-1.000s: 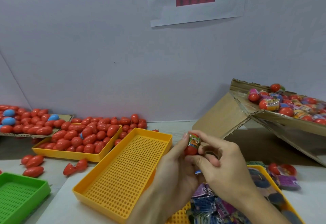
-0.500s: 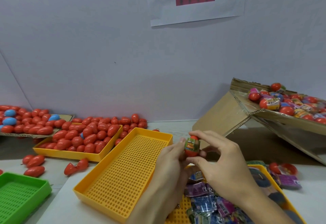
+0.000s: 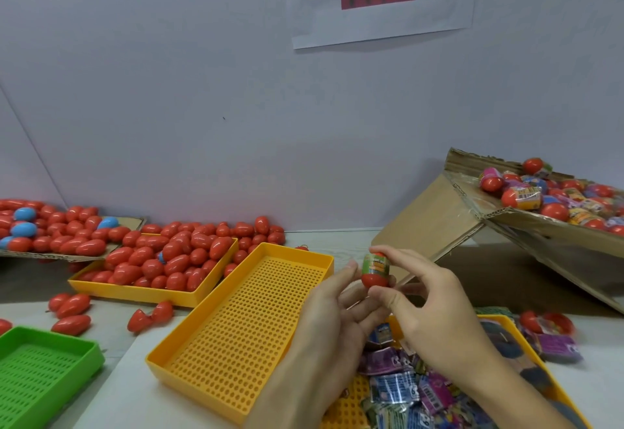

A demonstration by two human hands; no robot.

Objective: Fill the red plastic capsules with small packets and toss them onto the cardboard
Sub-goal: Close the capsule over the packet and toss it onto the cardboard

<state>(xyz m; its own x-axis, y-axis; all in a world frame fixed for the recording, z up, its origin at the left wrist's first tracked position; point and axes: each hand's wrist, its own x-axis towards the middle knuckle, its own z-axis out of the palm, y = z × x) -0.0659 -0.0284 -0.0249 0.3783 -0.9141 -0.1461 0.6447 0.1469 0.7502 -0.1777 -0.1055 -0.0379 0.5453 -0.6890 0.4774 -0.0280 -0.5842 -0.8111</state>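
Your left hand (image 3: 332, 307) sits just left of the capsule (image 3: 375, 270), fingers loosely open, fingertips close beside it though I cannot tell whether they touch; your right hand (image 3: 427, 310) pinches the capsule between forefinger on top and thumb beneath, so its long axis stands nearly upright; the cardboard (image 3: 479, 222), already piled with wrapped capsules, lies up and to the right of your right hand, the nearer hand for the toss.
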